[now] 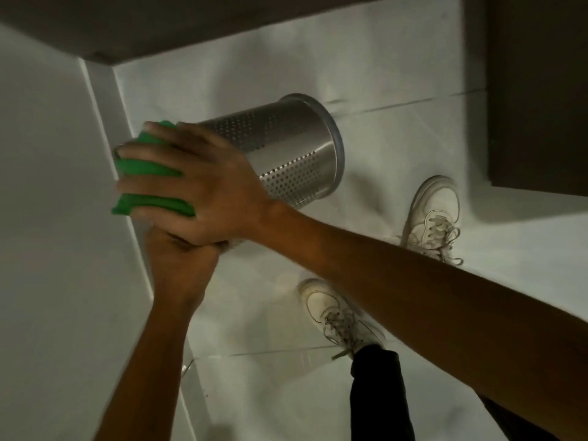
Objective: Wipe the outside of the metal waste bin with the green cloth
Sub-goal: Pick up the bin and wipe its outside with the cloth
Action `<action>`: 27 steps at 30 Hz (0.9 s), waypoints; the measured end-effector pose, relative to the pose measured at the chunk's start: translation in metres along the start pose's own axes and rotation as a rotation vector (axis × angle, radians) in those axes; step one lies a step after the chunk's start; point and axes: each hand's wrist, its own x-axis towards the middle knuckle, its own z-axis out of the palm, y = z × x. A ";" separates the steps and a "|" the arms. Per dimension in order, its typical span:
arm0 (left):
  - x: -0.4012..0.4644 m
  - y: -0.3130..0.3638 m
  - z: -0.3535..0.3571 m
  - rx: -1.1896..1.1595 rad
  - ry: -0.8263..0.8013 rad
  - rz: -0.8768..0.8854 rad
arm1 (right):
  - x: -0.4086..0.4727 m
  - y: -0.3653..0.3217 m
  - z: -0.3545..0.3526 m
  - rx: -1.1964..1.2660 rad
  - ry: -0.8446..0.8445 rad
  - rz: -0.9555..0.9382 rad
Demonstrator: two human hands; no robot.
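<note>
Head view | right hand [203, 186] spread, pressing green cloth [149, 173] on tilted metal waste bin [286, 148] | left hand [178, 262] gripping bin from below

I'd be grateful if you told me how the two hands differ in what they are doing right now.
The right hand lies on top, fingers spread, pressing the green cloth against the metal waste bin; the left hand sits beneath it, mostly hidden, holding no cloth that shows. The right arm enters from the right, the left from below. Both meet at the bin's near end.

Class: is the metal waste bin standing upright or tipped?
Tipped: the metal waste bin is held off the floor, lying sideways, one rimmed end pointing right.
</note>
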 end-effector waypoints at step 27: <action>-0.064 -0.005 0.009 0.129 -0.371 -0.197 | -0.043 0.041 -0.058 0.074 -0.155 0.494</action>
